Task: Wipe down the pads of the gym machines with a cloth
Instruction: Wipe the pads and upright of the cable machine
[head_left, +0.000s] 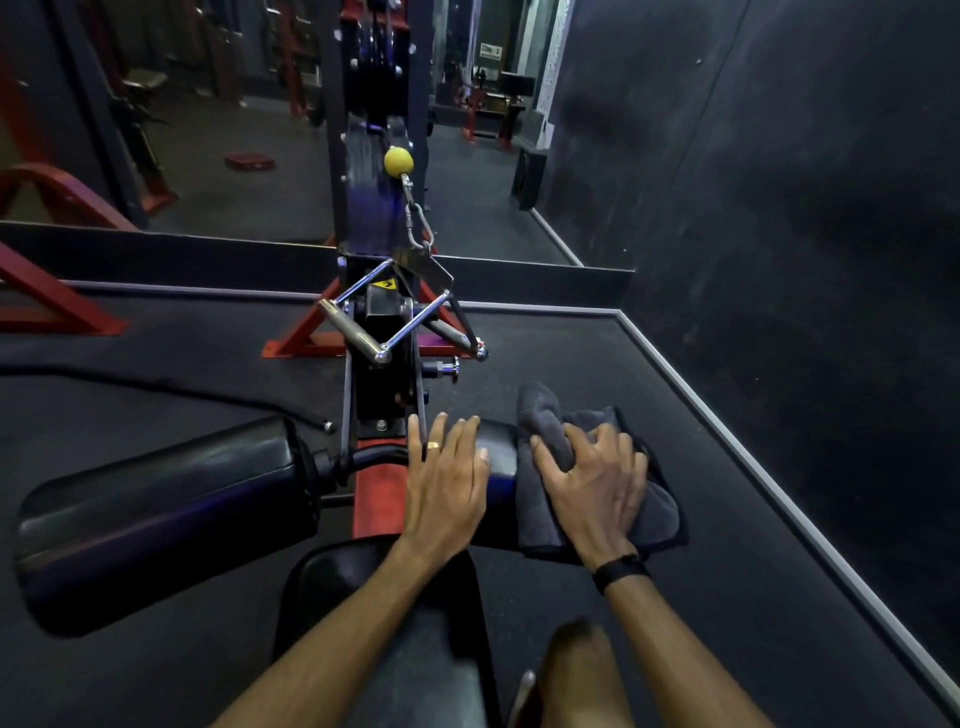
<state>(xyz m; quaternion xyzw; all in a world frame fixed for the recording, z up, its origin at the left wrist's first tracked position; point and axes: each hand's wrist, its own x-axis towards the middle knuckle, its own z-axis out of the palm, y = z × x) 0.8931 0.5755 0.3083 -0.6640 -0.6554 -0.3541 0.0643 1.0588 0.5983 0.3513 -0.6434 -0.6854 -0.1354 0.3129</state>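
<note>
Pads of a seated cable row machine fill the lower half of the view. At the far left lies the left roller pad (156, 514), a fat black cylinder tilted slightly, its glossy cover catching a faint purple sheen. Just right of it a black bracket joins it to the red frame (376, 493) of the machine, which runs forward toward the upright tower. Above the frame a chrome close-grip handle (395, 322) rests on the footplate mount, clipped by a carabiner (418, 226) to a cable with a yellow ball stopper (398, 161). Below the frame, at the bottom middle, sits the black seat pad (332, 577), partly hidden by the person's forearms.

Moving right, the left hand (447, 483) lies flat on the inner end of the right roller pad (498, 452), fingers straight and spread, grasping nothing; a ring shows on one finger. Touching that hand's right side is the dark grey cloth (660, 514), draped over the outer end of the same pad and bunched upward at its far edge. The right hand (597, 483) presses down on the cloth, its fingers curled into the folds and gripping the fabric; a black band circles that wrist. Further right, black rubber flooring (727, 467) runs to a pale metal edging strip (779, 467) and a dark wall (805, 182).
</note>
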